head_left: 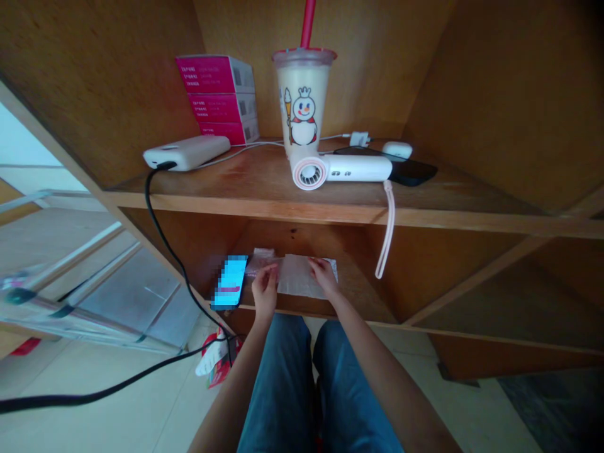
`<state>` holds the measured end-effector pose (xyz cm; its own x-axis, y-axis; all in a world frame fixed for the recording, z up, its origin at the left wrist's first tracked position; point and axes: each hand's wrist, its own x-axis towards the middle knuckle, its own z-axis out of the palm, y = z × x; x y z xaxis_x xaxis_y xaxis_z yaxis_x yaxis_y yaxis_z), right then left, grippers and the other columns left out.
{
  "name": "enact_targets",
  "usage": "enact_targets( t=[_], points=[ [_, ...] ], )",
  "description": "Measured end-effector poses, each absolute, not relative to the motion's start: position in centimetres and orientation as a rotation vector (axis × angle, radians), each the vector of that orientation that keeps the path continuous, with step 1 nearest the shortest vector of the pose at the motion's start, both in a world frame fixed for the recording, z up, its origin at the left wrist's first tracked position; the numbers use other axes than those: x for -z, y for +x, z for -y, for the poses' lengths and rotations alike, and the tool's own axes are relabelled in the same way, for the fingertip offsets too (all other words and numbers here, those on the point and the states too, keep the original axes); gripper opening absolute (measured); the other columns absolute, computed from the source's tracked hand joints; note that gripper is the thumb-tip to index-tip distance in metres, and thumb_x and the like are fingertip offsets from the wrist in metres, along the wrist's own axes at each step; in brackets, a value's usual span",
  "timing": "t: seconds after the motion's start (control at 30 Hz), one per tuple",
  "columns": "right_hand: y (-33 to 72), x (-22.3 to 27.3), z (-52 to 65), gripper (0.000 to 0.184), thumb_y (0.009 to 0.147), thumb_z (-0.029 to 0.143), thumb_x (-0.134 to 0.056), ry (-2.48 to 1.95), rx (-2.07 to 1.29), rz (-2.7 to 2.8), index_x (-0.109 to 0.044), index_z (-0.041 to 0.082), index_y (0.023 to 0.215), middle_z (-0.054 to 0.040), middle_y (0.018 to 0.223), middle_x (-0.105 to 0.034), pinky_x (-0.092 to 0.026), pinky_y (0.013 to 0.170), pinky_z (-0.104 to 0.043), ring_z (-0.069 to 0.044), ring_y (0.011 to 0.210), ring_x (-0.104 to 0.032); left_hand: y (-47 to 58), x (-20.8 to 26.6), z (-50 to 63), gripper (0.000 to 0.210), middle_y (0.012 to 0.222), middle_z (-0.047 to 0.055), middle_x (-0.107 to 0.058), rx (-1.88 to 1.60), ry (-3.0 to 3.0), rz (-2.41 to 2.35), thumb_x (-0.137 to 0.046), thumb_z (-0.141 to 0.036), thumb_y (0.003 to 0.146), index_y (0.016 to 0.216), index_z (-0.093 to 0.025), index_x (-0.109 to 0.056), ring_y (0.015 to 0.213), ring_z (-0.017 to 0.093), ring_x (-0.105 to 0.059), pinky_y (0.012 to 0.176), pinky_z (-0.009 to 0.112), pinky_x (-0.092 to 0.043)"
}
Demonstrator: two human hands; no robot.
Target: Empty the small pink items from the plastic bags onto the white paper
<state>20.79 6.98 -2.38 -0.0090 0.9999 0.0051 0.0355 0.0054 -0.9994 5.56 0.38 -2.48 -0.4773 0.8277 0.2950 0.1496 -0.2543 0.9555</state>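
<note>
On the lower shelf, a pale, thin, translucent sheet or flat bag lies between my hands; its exact kind is unclear. My right hand is closed at its upper right part, thumb and fingers pinching it. Just left of the sheet, my left hand is closed in a pinch, and whatever its fingertips hold is too small to make out. Behind that hand lies a clear plastic packet, partly covered by the fingers. A phone with a lit, blurred screen rests left of my left hand.
Above, the upper shelf carries a drink cup with a red straw, a white handheld fan with a hanging strap, a white power bank and stacked pink boxes. A black cable hangs down at the left.
</note>
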Motion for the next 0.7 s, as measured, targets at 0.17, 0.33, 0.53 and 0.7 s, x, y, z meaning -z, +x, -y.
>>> enact_targets(
  t=[0.17, 0.33, 0.53, 0.7],
  points=[
    [20.7, 2.9, -7.5, 0.029, 0.082, 0.035, -0.045, -1.504, -0.393, 1.996, -0.057, 0.019, 0.061, -0.0035, 0.06, -0.062, -0.035, 0.053, -0.024, -0.014, 0.057, -0.056, 6.5, 3.9, -0.2, 0.025, 0.089, 0.007, -0.064, -1.771, 1.312, -1.605, -0.052, -0.034, 0.079, 0.093, -0.017, -0.064, 0.083, 0.019, -0.059, 0.077, 0.032, -0.046],
    [20.7, 3.2, -7.1, 0.03, 0.089, 0.032, -0.036, -1.609, -0.121, 2.242, -0.062, 0.019, 0.08, -0.0076, 0.076, -0.067, -0.036, 0.056, -0.024, -0.016, 0.066, -0.061, 6.4, 4.5, 0.1, 0.025, 0.096, 0.007, -0.064, -1.769, 1.308, -1.668, -0.051, -0.033, 0.08, 0.096, -0.018, -0.063, 0.089, 0.019, -0.059, 0.082, 0.033, -0.045],
    [20.6, 3.2, -7.0, 0.025, 0.087, 0.023, -0.038, -1.538, -0.071, 2.366, -0.062, 0.017, 0.085, -0.0092, 0.087, -0.065, -0.04, 0.06, -0.025, -0.018, 0.074, -0.061, 6.3, 4.7, 0.2, 0.028, 0.098, 0.008, -0.065, -1.814, 1.247, -1.704, -0.052, -0.035, 0.08, 0.1, -0.018, -0.063, 0.092, 0.02, -0.059, 0.085, 0.035, -0.045],
    [21.0, 2.7, -6.8, 0.029, 0.089, 0.025, -0.033, -1.58, -0.096, 2.432, -0.061, 0.017, 0.091, -0.0086, 0.092, -0.064, -0.043, 0.065, -0.025, -0.017, 0.08, -0.061, 6.4, 5.2, 0.2, 0.035, 0.101, 0.01, -0.064, -1.794, 1.214, -1.731, -0.05, -0.038, 0.081, 0.106, -0.017, -0.061, 0.091, 0.02, -0.06, 0.081, 0.033, -0.048]
  ],
)
